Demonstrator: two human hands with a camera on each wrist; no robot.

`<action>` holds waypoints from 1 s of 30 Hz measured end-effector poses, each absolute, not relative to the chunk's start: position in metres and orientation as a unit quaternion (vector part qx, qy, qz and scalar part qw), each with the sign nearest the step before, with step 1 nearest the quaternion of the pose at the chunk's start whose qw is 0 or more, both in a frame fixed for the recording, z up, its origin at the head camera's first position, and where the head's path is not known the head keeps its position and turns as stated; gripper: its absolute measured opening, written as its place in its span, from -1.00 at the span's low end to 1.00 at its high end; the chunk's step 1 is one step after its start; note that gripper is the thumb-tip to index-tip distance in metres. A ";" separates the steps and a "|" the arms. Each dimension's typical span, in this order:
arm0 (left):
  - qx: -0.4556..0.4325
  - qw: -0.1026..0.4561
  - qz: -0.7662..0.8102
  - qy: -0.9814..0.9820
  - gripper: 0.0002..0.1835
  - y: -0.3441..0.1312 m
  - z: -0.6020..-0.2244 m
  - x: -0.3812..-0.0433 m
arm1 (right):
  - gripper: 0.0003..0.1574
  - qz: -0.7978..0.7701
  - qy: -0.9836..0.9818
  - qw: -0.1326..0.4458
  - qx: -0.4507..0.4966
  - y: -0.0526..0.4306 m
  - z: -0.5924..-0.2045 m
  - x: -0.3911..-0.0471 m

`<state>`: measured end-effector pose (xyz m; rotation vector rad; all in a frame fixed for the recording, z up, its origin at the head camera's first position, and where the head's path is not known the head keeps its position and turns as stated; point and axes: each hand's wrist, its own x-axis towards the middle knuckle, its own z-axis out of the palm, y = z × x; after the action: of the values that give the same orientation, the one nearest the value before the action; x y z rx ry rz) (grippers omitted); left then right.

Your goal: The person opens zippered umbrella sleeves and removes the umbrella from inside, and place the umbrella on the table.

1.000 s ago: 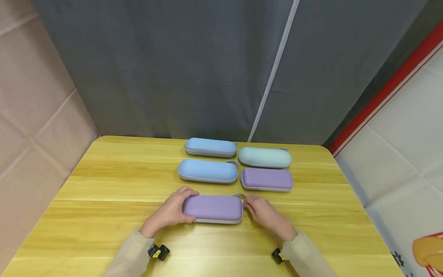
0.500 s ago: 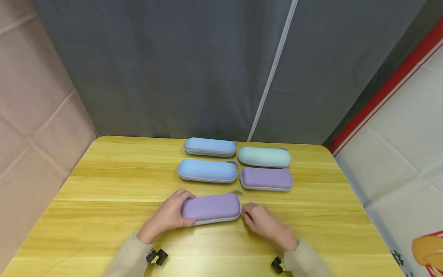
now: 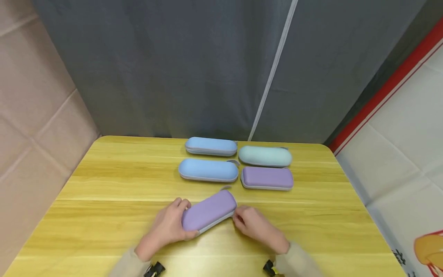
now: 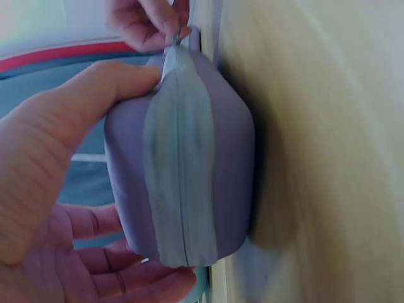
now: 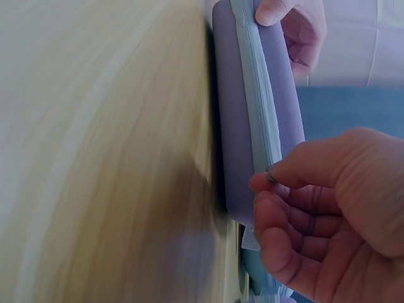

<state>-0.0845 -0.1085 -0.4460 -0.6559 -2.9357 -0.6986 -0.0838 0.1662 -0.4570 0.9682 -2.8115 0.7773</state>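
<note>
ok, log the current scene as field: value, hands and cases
held: purple oblong fabric-look case, seam closed where visible, right end angled away from the person
left: left hand grips the case's left end
right: right hand pinches a small dark zipper pull at the right end
behind: near light-blue rounded case, far light-blue rounded case, mint-green rounded case, purple boxy case
surface: yellow wood-grain table
</note>
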 end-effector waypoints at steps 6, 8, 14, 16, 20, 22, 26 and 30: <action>-0.179 0.048 -0.210 -0.960 -0.28 -0.102 -0.446 -0.069 | -0.77 0.254 -0.909 0.047 0.326 0.159 -0.457 -0.084; -0.171 0.055 -0.206 -0.962 -0.27 -0.100 -0.445 -0.064 | -0.77 0.254 -0.907 0.055 0.331 0.156 -0.457 -0.084; -0.160 0.064 -0.197 -0.965 -0.24 -0.095 -0.445 -0.052 | -0.77 0.256 -0.900 0.062 0.348 0.147 -0.456 -0.084; -0.161 0.068 -0.192 -0.966 -0.23 -0.094 -0.445 -0.049 | -0.77 0.254 -0.898 0.064 0.353 0.144 -0.457 -0.084; -0.159 0.080 -0.183 -0.967 -0.21 -0.090 -0.446 -0.044 | -0.76 0.251 -0.894 0.070 0.364 0.137 -0.457 -0.083; -0.153 0.082 -0.182 -0.968 -0.21 -0.088 -0.445 -0.041 | -0.76 0.252 -0.892 0.070 0.368 0.135 -0.456 -0.083; -0.142 0.083 -0.181 -0.970 -0.18 -0.083 -0.445 -0.037 | -0.77 0.260 -0.889 0.058 0.374 0.130 -0.457 -0.081; -0.134 0.094 -0.174 -0.971 -0.18 -0.078 -0.446 -0.035 | -0.79 0.275 -0.874 0.027 0.400 0.124 -0.460 -0.078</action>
<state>-0.0351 -0.0779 -0.4457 -0.3961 -2.8803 -0.5173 -0.0775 0.1235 -0.4599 1.2343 -2.6998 0.8494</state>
